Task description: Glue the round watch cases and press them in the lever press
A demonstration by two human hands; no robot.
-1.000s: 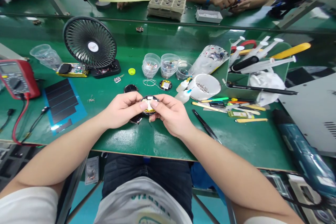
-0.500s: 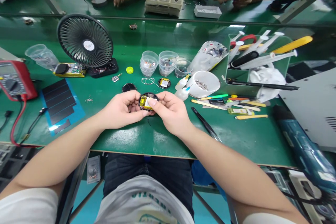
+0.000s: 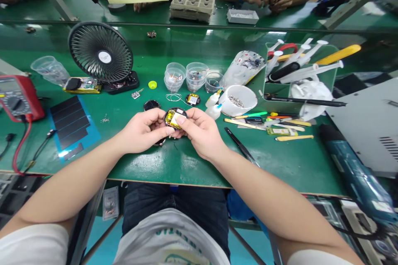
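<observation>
Between both hands is a small round black electronic module with yellow tape and a white pad on its face. My left hand grips its left edge, thumb at the lower rim. My right hand pinches it from the right, with the thumb lying on the white pad. A dark round part shows partly beneath my left fingers. Just beyond that hand lies a black round cover. A second round module with a yellow and white face rests past my right fingers, beside a thin white wire.
At left are a fan, a red multimeter and a blue sheet with black strips. Clear cups, a white bowl and small bottles stand ahead. Tweezers lie right. Co-workers' hands are across the bench.
The module tilts slightly, showing more of its white pad. A dark round part now shows under my left hand. The view has shifted slightly.
</observation>
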